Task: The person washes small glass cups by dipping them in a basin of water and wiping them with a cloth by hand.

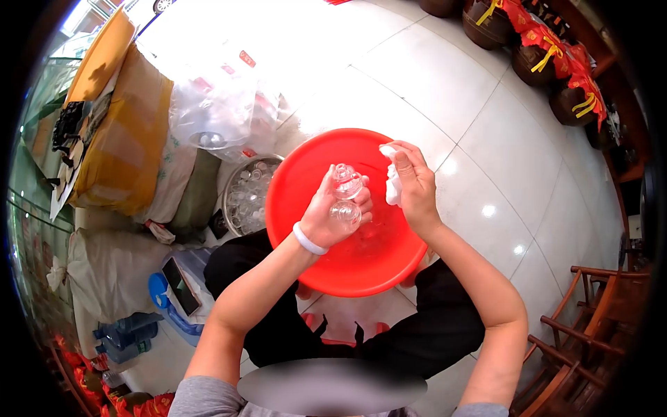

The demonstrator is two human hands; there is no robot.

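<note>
My left hand (325,217), with a white band at its wrist, is closed around a small clear glass bottle (347,182). Two rounded clear shapes show along the palm; whether they belong to one bottle or two I cannot tell. A crumpled white cloth (393,182) is pinched in my right hand (417,189), a short way to the right of the glass and apart from it. Both hands are over a large red plastic basin (375,279), and some clear shapes lie blurred at its bottom.
A metal bowl (235,182) full of clear glass pieces stands left of the basin. Behind it are clear plastic bags (212,111) and a taped carton (132,139). A phone (182,286) lies at lower left. Dark jars (486,28) line the right; a wooden chair (577,333) stands lower right.
</note>
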